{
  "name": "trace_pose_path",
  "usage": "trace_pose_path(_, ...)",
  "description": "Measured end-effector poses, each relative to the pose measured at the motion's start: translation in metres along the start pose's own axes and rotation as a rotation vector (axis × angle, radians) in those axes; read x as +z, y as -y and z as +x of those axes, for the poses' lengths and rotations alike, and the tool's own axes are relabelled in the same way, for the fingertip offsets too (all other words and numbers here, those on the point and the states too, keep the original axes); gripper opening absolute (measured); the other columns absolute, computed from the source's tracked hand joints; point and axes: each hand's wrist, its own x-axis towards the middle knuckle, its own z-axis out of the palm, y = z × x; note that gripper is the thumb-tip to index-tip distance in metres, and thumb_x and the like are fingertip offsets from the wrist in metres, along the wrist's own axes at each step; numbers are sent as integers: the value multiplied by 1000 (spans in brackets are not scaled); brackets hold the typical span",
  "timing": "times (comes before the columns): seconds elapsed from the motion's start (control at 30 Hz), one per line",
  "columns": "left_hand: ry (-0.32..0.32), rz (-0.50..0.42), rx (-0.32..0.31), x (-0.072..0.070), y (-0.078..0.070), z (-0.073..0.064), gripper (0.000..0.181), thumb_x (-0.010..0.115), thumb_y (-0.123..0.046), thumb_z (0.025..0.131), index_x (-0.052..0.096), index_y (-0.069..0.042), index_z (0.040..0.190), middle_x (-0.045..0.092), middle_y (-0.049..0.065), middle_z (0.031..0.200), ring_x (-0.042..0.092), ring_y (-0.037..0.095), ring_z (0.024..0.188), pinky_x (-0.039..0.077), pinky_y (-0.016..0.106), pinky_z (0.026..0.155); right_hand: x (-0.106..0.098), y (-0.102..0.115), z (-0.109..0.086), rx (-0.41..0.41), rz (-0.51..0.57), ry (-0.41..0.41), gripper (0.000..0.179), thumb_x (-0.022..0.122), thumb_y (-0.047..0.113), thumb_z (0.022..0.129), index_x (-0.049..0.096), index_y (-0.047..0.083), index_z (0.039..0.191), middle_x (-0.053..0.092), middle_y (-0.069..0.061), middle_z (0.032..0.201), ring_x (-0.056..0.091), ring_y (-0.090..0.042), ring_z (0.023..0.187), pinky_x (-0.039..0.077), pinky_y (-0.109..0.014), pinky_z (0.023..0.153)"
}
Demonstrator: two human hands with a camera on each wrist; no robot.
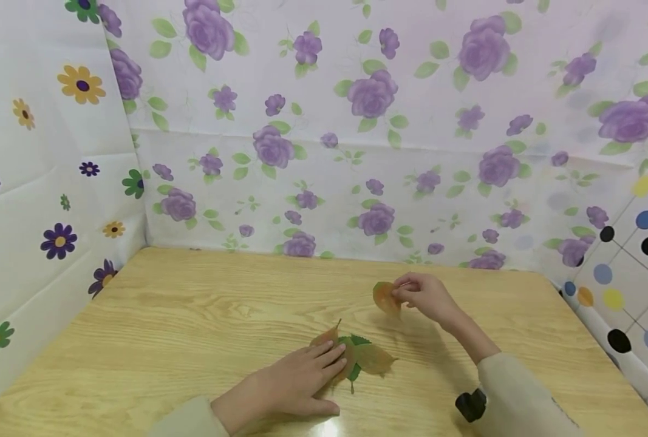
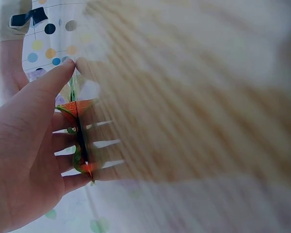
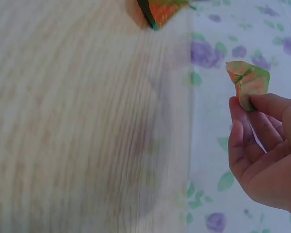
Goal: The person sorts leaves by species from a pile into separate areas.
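Note:
My right hand [image 1: 426, 297] pinches an orange-brown leaf [image 1: 386, 297] with a green edge between thumb and fingertips, raised over the far right part of the table. The right wrist view shows the same leaf [image 3: 252, 80] upright at the fingertips. My left hand [image 1: 300, 379] lies palm down with straight, spread fingers, its fingertips on a small cluster of leaves [image 1: 375, 359]. These are orange-brown and green, overlapping, with thin stems sticking out. Part of the cluster is hidden under the fingers. From the left wrist view, the leaves [image 2: 78, 108] show edge-on beyond the palm.
The wooden table [image 1: 192, 309] has light grain. Behind it hangs a white cloth [image 1: 324, 194] with purple roses; a daisy-patterned cloth [image 1: 23, 152] covers the left side and a dotted cloth [image 1: 630, 291] the right. A black wrist strap piece [image 1: 471, 405] sits at the right sleeve.

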Motion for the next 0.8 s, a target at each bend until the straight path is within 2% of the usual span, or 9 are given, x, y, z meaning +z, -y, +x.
trace_pose_path(0.17,1,4,2,2,1,1,75,38,-58,98,41,2,143,30,22,150,31,36,137,36,46,105,-17,-12,5,68,34,-22,27,64,17,95,62,-4,112,69,-12,101,66,-23,88,54,-48,81)
trace_pose_path(0.4,36,-29,-28,0,0,2,75,39,-57,98,39,1,145,27,20,152,27,35,139,34,46,107,-34,-30,7,111,68,-15,30,64,14,95,60,-10,113,70,-13,97,68,-22,85,54,-43,82)
trace_pose_path(0.67,53,-8,-39,-4,-1,1,75,38,-58,98,38,0,146,26,19,153,27,33,140,33,44,108,-59,-58,1,218,68,-70,35,61,14,96,55,-13,119,67,-14,104,65,-23,95,53,-43,86)
trace_pose_path(0.8,53,-9,-41,-4,-1,1,75,39,-58,98,38,0,146,26,18,153,27,34,140,34,44,107,-75,-70,-5,238,47,-96,38,60,11,97,52,-16,121,66,-18,105,65,-25,95,53,-42,86)
